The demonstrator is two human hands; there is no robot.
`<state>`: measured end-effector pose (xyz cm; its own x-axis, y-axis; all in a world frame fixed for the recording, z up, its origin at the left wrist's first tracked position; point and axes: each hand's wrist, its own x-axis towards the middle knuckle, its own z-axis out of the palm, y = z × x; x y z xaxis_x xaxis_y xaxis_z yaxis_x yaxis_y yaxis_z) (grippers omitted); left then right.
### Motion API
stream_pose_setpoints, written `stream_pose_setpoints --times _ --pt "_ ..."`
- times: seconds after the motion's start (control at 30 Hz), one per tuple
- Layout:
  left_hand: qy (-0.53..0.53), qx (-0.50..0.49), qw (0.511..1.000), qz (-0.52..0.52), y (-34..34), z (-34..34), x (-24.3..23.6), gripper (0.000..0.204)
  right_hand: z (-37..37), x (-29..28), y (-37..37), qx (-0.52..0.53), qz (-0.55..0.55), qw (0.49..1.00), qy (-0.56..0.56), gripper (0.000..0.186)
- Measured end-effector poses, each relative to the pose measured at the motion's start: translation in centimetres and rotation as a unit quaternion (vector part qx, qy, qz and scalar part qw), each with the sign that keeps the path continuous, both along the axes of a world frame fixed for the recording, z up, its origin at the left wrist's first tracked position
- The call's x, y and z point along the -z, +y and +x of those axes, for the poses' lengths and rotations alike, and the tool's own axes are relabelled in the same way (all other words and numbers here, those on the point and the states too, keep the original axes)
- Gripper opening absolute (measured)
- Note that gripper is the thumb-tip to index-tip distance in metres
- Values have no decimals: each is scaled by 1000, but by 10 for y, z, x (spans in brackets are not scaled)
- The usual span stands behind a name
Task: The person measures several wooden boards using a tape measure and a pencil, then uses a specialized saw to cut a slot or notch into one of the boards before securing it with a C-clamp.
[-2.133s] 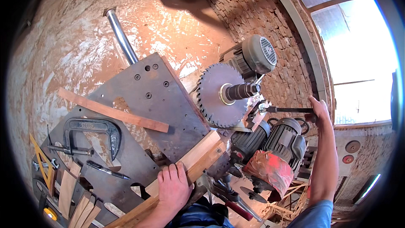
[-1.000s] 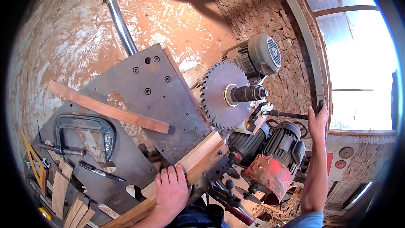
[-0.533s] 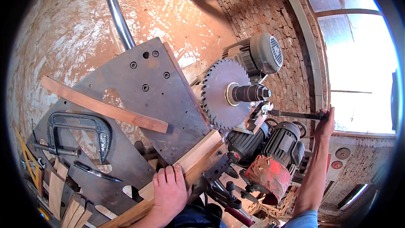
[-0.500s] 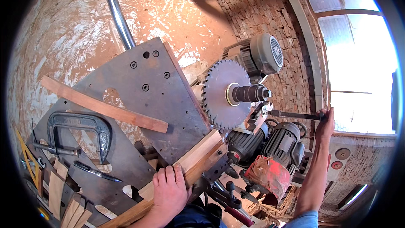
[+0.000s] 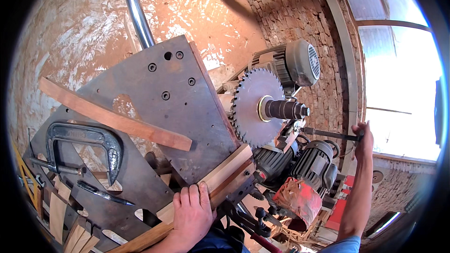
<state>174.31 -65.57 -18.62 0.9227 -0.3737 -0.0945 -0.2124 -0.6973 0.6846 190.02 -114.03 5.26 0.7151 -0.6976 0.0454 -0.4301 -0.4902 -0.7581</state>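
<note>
My left hand (image 5: 191,213), fingers curled, presses on a pale wood strip (image 5: 222,164) beside a darker wood fence (image 5: 147,238) at the metal plate's lower right edge. My right hand (image 5: 363,141) is closed on the end of a long dark lever (image 5: 330,133), with fingertips raised above it. The toothed circular saw blade (image 5: 251,129) stands on its spindle (image 5: 286,109) just beyond the plate (image 5: 180,107); the lever joins the mechanism below it. A loose reddish wood strip (image 5: 117,115) lies across the plate.
A C-clamp (image 5: 108,143), pen (image 5: 103,193), yellow set square (image 5: 28,178) and short wood pieces (image 5: 60,213) lie at left. Motors (image 5: 300,65) (image 5: 315,163) surround the blade. A chrome post (image 5: 136,11) rises behind the plate; a brick wall (image 5: 293,14) and bright window (image 5: 401,75) are beyond.
My right hand and the lever's outer end have moved slightly down. My left hand stays on the wood. The whole view has shifted a little.
</note>
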Motion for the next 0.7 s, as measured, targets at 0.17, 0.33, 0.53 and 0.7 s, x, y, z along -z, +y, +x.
stream_pose_setpoints --times 0.17,0.33,0.53,0.7 --pt "7 3 1000 -9 1 -2 1 96 5 -28 3 143 -138 937 289 89" --pt "0 3 1000 -4 0 -3 5 96 11 -43 -28 195 15 892 408 106" --pt "9 22 1000 4 1 1 3 97 6 -29 -48 153 -44 924 347 80" --pt "24 39 999 20 3 6 0 95 0 -31 -46 103 -88 940 314 82"
